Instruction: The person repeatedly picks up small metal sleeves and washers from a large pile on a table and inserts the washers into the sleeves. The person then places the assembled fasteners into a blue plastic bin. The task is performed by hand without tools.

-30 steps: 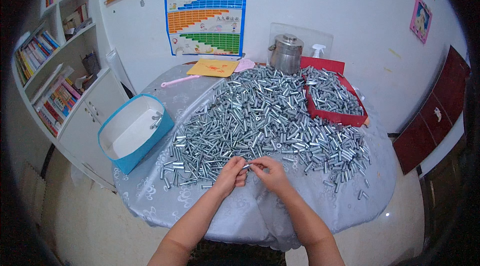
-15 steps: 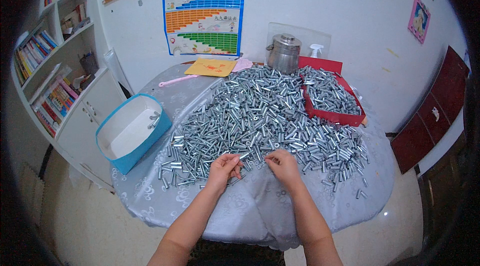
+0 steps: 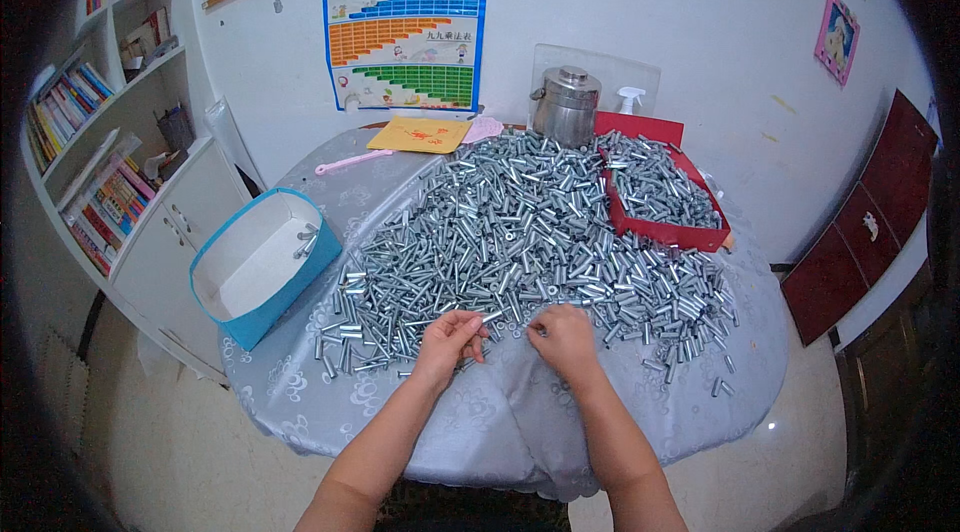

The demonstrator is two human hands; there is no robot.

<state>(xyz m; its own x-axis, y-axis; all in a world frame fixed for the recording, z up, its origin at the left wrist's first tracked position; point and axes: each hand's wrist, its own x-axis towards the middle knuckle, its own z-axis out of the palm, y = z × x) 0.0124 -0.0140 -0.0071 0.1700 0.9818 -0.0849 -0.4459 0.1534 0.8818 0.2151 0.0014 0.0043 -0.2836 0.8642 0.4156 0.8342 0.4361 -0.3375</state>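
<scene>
Metal sleeves (image 3: 520,232) heaped between blue box (image 3: 262,264) and red tray (image 3: 660,197).

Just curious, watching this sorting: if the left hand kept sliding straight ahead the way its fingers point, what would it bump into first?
Probably the big heap of small metal tubes. The left hand sits at its near edge, fingers aimed up and slightly right, into the pile; the first loose tubes lie right at the fingertips.

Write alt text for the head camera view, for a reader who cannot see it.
Two bare hands, the left hand and right hand, pick at the near edge of a big pile of small metal tubes on a round table. A blue box sits left, a red tray of tubes right.
</scene>
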